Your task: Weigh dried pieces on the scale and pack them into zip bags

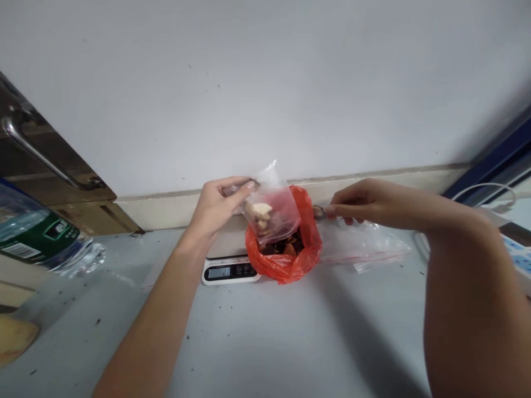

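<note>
My left hand [222,202] pinches the upper left edge of a clear plastic bag [280,215] with pale and brown pieces inside. That bag hangs over an open red plastic bag [286,271], which holds dark brown pieces [288,246]. To the right of the red bag, my right hand [352,204] is closed on a small brown slice [318,211]. A white digital scale [230,271] with a lit display lies at the red bag's lower left.
More clear zip bags [365,243] lie under my right hand. A large water bottle [41,237] with a green label is at the left, near a metal handle [45,157]. A white cable [485,185] and a power strip [518,254] are at the right.
</note>
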Demonstrator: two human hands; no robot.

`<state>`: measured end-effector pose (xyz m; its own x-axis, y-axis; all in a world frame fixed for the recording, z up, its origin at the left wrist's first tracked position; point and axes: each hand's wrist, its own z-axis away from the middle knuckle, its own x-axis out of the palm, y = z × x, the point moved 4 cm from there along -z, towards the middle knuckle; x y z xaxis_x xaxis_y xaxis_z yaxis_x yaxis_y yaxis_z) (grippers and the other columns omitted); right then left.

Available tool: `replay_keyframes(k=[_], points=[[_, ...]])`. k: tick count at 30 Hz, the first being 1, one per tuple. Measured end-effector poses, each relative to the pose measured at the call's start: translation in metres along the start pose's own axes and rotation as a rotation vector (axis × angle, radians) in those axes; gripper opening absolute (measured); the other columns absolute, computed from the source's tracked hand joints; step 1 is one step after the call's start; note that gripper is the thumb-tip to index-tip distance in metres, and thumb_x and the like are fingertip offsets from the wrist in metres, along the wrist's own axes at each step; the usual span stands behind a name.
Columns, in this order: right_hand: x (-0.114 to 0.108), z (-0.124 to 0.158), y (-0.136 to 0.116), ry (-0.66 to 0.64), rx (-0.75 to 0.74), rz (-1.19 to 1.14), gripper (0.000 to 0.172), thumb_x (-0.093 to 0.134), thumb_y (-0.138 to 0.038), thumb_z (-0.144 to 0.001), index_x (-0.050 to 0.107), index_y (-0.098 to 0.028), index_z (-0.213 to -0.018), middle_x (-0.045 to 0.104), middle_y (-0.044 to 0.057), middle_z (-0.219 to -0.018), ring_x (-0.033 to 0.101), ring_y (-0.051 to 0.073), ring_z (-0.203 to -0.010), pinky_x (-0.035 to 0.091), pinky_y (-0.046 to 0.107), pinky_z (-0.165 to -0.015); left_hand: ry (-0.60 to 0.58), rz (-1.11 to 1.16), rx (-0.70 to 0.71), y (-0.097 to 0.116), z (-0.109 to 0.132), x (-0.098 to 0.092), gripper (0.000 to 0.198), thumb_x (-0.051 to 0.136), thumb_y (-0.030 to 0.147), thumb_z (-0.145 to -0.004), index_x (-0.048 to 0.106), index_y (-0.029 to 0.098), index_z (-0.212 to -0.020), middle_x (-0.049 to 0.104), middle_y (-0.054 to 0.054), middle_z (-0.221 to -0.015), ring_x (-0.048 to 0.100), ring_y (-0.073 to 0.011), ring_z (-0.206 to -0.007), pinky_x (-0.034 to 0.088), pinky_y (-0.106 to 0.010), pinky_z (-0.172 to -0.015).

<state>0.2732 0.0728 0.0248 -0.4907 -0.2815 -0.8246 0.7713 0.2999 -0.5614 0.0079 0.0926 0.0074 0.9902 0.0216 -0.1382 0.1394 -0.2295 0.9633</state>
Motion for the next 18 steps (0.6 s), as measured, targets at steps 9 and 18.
replay_keyframes(k=[9, 18], points=[[0.011, -0.018, -0.013, 0.174, -0.086, -0.001, 0.055, 0.072, -0.058, -0.075, 0.078, -0.026, -0.118, 0.079, 0.007, -0.101, 0.070, 0.024, -0.084, 0.054, 0.036, -0.072, -0.003, -0.039, 0.314, 0.030, 0.012, 0.010, 0.014, 0.080, 0.034, -0.087, 0.086, 0.025, -0.096, 0.084, -0.004, -0.107, 0.074, -0.0228, -0.112, 0.056, -0.036, -0.104], [0.018, -0.028, -0.025, 0.227, -0.133, 0.062, 0.019, 0.070, -0.041, -0.075, 0.080, -0.026, -0.081, 0.076, 0.004, -0.087, 0.062, 0.020, -0.073, 0.048, 0.031, -0.065, -0.117, -0.138, 0.471, 0.038, 0.018, 0.010, 0.010, 0.078, 0.023, -0.089, 0.086, 0.028, -0.091, 0.082, -0.004, -0.108, 0.073, -0.0207, -0.108, 0.056, -0.034, -0.100]])
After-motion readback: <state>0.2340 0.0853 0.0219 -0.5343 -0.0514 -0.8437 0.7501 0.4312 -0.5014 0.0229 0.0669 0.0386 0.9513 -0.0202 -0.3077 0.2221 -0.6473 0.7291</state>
